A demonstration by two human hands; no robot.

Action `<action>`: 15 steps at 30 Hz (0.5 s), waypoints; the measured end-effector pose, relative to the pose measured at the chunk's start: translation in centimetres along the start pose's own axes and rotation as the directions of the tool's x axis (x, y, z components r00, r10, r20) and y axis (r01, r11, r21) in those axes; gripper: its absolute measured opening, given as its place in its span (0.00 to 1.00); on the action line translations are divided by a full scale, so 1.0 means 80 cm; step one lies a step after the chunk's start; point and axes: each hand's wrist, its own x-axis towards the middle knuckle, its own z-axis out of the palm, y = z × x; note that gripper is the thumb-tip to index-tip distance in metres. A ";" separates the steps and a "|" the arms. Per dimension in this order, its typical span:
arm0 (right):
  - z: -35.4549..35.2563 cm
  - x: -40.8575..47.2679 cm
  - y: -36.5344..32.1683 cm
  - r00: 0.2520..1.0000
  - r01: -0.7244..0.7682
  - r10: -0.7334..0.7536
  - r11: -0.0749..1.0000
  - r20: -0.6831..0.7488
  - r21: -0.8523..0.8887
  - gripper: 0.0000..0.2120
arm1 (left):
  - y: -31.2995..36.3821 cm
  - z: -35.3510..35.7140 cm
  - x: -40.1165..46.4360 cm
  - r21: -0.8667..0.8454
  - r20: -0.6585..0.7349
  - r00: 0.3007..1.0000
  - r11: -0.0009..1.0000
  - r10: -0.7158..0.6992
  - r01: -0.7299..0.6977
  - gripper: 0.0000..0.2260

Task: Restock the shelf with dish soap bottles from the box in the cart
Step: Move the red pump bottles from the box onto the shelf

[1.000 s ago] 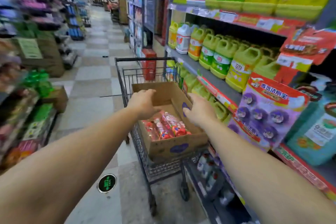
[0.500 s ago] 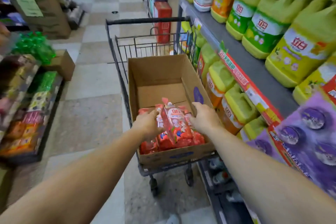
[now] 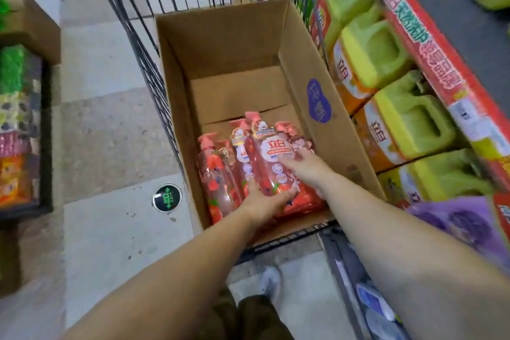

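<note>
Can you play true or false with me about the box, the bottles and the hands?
1. The box sits in the cart. True.
2. The box is full to the top. False: its far half is bare cardboard.
3. Both hands touch the top bottle. True: left hand at its base, right hand on its side.
4. The bottles have blue pumps. False: they are pink.
5. Green jugs are on the right. True.

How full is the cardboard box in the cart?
Partly full: red soap bottles lie only at the near end of the cardboard box; its far floor is bare.
</note>
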 end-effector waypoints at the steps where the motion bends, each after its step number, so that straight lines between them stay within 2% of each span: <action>1: 0.001 0.004 -0.001 1.000 0.004 -0.005 0.999 0.023 0.050 0.21 | -0.002 0.000 0.003 -0.044 0.022 1.000 0.999 0.003 -0.003 0.44; 3: 0.000 0.010 -0.001 0.996 -0.043 0.033 0.991 0.080 0.128 0.26 | -0.004 -0.002 0.008 -0.118 0.053 0.998 0.993 -0.016 0.022 0.41; 5: -0.002 0.011 -0.003 0.989 -0.075 0.053 0.985 0.141 0.157 0.21 | -0.002 -0.005 0.008 -0.146 0.084 0.994 0.986 -0.068 0.080 0.40; 7: -0.004 0.009 -0.007 0.983 -0.104 0.072 0.976 0.172 0.189 0.16 | 0.000 -0.007 0.007 -0.150 0.104 0.992 0.985 -0.073 0.088 0.45; 9: -0.004 0.004 -0.010 0.984 -0.109 0.076 0.973 0.164 0.202 0.17 | -0.001 -0.010 0.009 -0.170 0.133 0.988 0.980 -0.077 0.099 0.47; 12: -0.007 -0.012 -0.019 0.990 -0.098 0.070 0.967 0.125 0.233 0.16 | 0.003 -0.021 0.008 -0.152 0.162 0.986 0.987 -0.036 0.061 0.44; 15: -0.015 -0.040 -0.037 0.998 -0.049 0.037 0.953 0.045 0.299 0.17 | 0.020 -0.036 -0.001 -0.109 0.201 0.977 0.993 0.069 -0.047 0.37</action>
